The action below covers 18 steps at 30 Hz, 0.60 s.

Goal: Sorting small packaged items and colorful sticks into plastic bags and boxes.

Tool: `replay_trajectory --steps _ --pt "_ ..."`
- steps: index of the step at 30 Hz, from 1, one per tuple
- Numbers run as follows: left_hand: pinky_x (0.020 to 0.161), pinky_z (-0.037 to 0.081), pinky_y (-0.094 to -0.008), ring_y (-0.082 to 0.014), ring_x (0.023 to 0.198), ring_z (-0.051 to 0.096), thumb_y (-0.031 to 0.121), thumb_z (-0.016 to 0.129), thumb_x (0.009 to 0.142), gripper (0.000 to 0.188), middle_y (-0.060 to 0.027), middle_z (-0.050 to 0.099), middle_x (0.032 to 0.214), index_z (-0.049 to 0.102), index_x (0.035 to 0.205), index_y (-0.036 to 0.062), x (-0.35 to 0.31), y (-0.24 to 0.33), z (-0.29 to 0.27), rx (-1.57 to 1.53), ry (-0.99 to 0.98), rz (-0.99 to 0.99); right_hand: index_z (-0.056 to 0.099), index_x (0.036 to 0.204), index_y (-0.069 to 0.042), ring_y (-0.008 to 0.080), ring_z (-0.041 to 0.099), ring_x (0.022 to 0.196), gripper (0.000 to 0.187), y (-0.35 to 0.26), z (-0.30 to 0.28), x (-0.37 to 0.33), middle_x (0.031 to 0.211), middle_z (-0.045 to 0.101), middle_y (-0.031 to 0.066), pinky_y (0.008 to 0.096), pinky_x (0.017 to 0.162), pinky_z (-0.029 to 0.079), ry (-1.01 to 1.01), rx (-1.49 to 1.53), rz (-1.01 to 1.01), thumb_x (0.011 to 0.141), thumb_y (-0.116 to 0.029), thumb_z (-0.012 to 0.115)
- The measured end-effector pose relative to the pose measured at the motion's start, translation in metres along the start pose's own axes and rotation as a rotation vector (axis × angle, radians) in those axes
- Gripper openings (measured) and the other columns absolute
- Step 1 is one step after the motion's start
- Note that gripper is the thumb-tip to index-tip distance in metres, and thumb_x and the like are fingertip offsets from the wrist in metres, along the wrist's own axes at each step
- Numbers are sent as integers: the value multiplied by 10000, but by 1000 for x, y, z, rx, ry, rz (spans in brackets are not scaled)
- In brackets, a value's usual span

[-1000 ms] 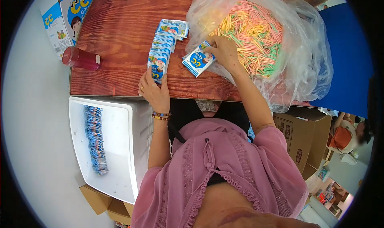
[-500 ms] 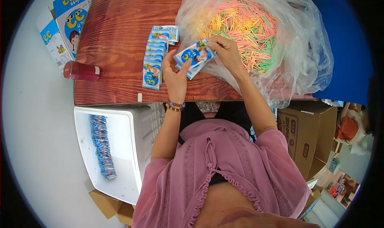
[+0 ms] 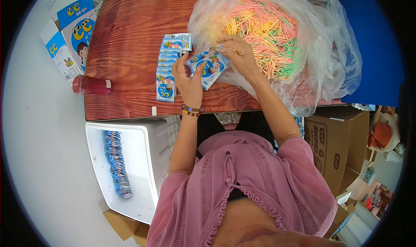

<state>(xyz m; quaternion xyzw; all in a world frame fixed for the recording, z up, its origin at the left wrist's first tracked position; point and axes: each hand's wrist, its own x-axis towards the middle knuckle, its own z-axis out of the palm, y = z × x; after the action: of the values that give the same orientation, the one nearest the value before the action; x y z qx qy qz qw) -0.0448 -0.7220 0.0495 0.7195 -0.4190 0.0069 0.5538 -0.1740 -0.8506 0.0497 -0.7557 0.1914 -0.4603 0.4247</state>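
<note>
My left hand grips a blue-and-white sachet between thumb and fingers, just above the table's near edge. At the sachet's upper end, which is smeared by motion, my right hand is closed in a pinch. Thin yellowish sticks seem to show between its fingers, partly hidden. Left of my left hand lies an overlapping row of similar sachets. Beyond my right hand, a big clear plastic bag stands open, full of thin pink, yellow and green sticks.
A red-capped jar lies on its side at the wooden table's left edge, near printed boxes. Below, a white foam box holds a long row of packed sachets. A cardboard carton stands at right.
My right hand has shifted slightly left along the sachet's upper end. The sachet in my left hand has tilted, and its top is now blurred. The whole view has shifted a little.
</note>
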Motion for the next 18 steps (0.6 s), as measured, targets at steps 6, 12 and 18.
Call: replay_trajectory --steps 6,12,18 --pt "704 506 -221 -72 783 614 18 655 877 95 -41 674 934 638 968 -2 5 6 -7 -846 -125 -386 676 929 5 83 561 801 105 -37 -4 -5 859 630 26 242 708 449 -148 262 349 872 -78 644" --pt "657 504 -213 -67 722 622 17 687 850 114 -42 691 855 676 958 -18 4 13 -11 -990 -172 -502 672 922 5 68 542 765 99 -32 -8 -13 831 612 14 230 678 437 -148 251 371 866 -74 648" --pt "672 505 -212 -79 762 636 14 682 852 128 -65 700 897 685 973 -28 -4 12 -13 -950 -280 -554 665 897 2 45 515 761 76 -41 -20 -16 789 590 -20 208 693 426 -193 197 420 875 -67 642"
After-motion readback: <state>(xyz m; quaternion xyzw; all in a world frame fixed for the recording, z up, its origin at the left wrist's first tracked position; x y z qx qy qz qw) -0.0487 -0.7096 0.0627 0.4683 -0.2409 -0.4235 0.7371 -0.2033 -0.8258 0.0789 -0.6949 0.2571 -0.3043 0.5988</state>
